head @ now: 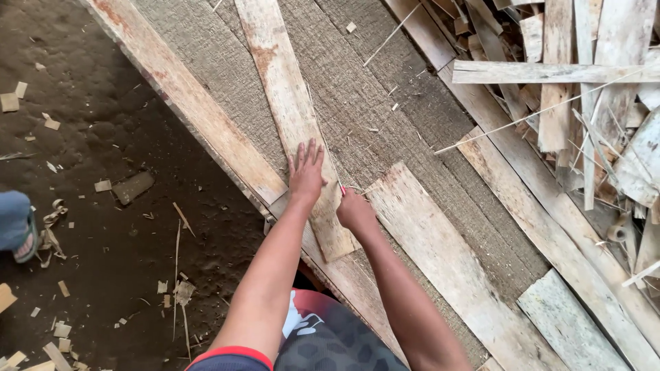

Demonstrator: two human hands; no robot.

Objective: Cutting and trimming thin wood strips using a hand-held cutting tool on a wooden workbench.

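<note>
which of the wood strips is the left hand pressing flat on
The long pale wooden strip with a reddish patch near its far end, lying on the woven mat. The left hand lies spread on it; the other strips lie untouched.

The left hand (pixel 306 172) lies flat, fingers spread, on a long thin wood strip (pixel 292 113) that runs from the top middle of the frame down to the centre. The right hand (pixel 355 210) is closed into a fist just beside the strip's right edge and seems to hold a small tool with a red tip (pixel 343 190); the tool itself is too hidden to tell. The strip rests on a coarse woven mat (pixel 385 130). A wider veneer piece (pixel 447 254) lies to the lower right, near the right hand. A long plank (pixel 185 96) borders the mat on the left. In the upper right is a pile of wood scraps (pixel 591 117). The left part shows dark dirt floor (pixel 103 227) with small chips.
</note>
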